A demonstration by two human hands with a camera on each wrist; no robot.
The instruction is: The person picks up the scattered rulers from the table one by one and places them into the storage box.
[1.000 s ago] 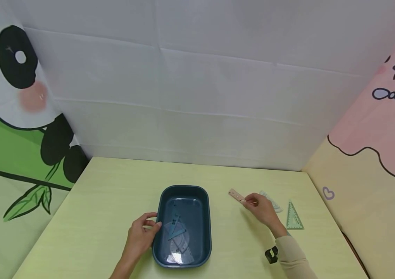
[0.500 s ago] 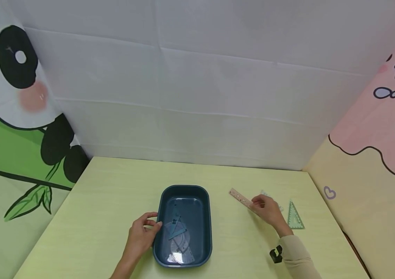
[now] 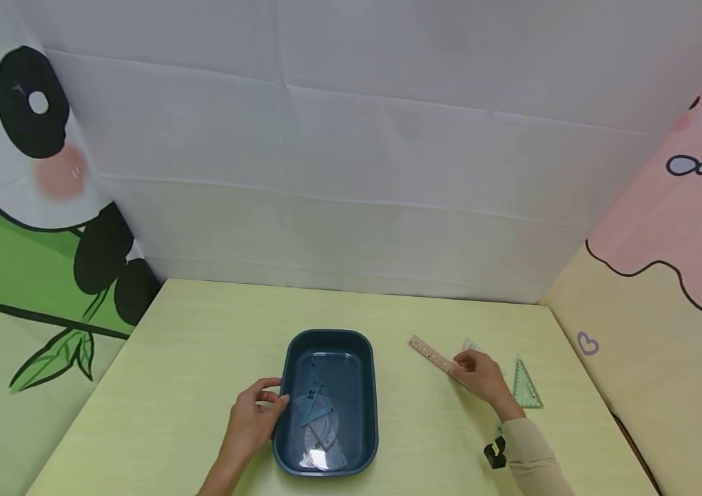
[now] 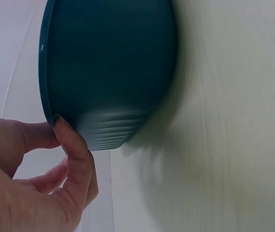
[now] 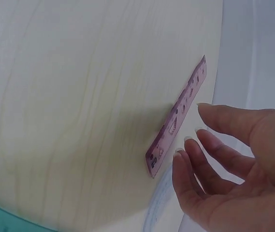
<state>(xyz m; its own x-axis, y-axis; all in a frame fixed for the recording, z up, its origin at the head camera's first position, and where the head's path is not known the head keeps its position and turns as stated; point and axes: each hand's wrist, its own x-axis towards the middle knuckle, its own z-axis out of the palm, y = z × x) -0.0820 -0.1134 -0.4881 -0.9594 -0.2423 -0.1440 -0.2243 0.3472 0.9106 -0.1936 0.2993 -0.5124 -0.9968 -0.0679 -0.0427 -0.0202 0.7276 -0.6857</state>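
Okay: pale yellow table [image 3: 220, 337], sheeted on three sides

Far side: large whitish sheet [image 3: 351, 151], horizontal creases. Left panel [image 3: 22, 248]: big cartoon print, black-and-white eye, green area, leaf below. Right panel [image 3: 692, 234]: pink cartoon figure with bow tie, cream underneath, small purple heart. Table surface has faint wood grain, soft shadows under tray and right arm.

Dark blue tray [image 3: 376, 413]: on the table, near side, about mid-width, long axis near-far. Inside: blue set square [image 3: 316, 413] plus overlapping clear pieces [image 3: 326, 444], count unclear.

Left hand [image 3: 255, 413]: thumb and fingers pinching the tray's left rim. Right hand [image 3: 481, 375]: fingers bent, narrow gap to thumb, nothing in it; just beside the pink ruler [image 3: 432, 355], which lies on the table right of the tray, slanting far-left to near-right.

Green set square [image 3: 527, 387]: right of that hand. Clear curved piece [image 3: 470, 344]: partly hidden behind it. Black fitting [image 3: 495, 455]: by the right sleeve [image 3: 535, 458].
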